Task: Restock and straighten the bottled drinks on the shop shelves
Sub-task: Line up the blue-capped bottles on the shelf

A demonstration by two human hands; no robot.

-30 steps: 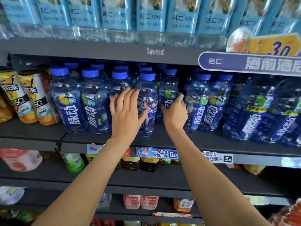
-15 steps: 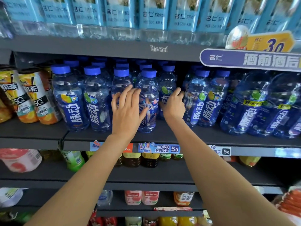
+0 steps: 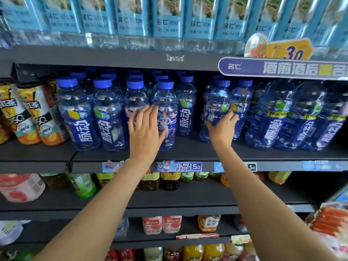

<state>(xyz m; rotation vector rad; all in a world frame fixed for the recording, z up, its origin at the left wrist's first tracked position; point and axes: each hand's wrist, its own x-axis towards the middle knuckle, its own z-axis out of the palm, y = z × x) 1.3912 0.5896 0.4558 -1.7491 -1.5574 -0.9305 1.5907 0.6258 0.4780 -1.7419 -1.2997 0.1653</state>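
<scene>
- The left hand (image 3: 145, 132) is spread, fingers straight and pointing up, laid flat against the fronts of two blue-capped bottles on the middle shelf (image 3: 188, 155).
- Under its fingers stands the third bottle (image 3: 134, 97) from the left in the front row; only its cap and clear shoulder show above the fingertips.
- Just beside it, under the thumb side of that hand, is the bottle with a footballer on its label (image 3: 166, 113) — it stands a little forward of its neighbours, upright.
- The right hand (image 3: 223, 127) is curled round the lower body of another blue bottle (image 3: 216, 102), fingers wrapped to its left side and thumb up near the green and yellow label spot.
- That gripped bottle leans slightly left, apart from the row — a dark gap lies between it and the bottle to its left (image 3: 185, 106).
- Two more upright bottles (image 3: 79, 113) fill the left end of the front row, labels facing out.
- To the right, larger bottles (image 3: 271, 117) of the same blue drink stand tilted, touching each other.
- At the far left, orange and white tea bottles (image 3: 35, 113) lean left.
- The shelf above carries pale blue labelled water bottles (image 3: 167, 19); a purple banner (image 3: 282, 69) hangs from its right edge.
- Price tags (image 3: 178, 166) run along the middle shelf's front lip.
</scene>
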